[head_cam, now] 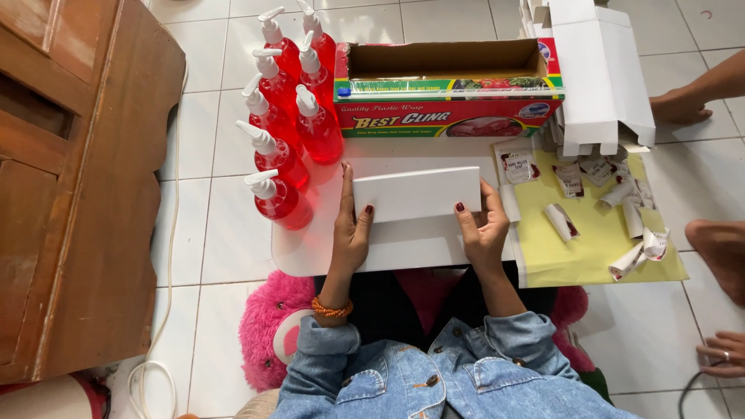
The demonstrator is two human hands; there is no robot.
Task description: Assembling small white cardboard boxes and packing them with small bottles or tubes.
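Observation:
A flat white carton (417, 192) lies across a white board (310, 256) on my lap. My left hand (351, 225) grips its left end with the thumb on top. My right hand (483, 229) grips its right end the same way. Both hands have dark red nails; an orange bead bracelet (331, 309) circles my left wrist. Just beyond the carton stands an open red and green cling wrap box (448, 101).
Several red pump bottles (287, 124) stand left of the board. A yellow sheet (597, 248) with small labels and curled paper strips lies at right, under folded white cartons (601, 74). A wooden cabinet (77, 178) fills the left. Another person's foot (679, 105) and hand (725, 353) are at right.

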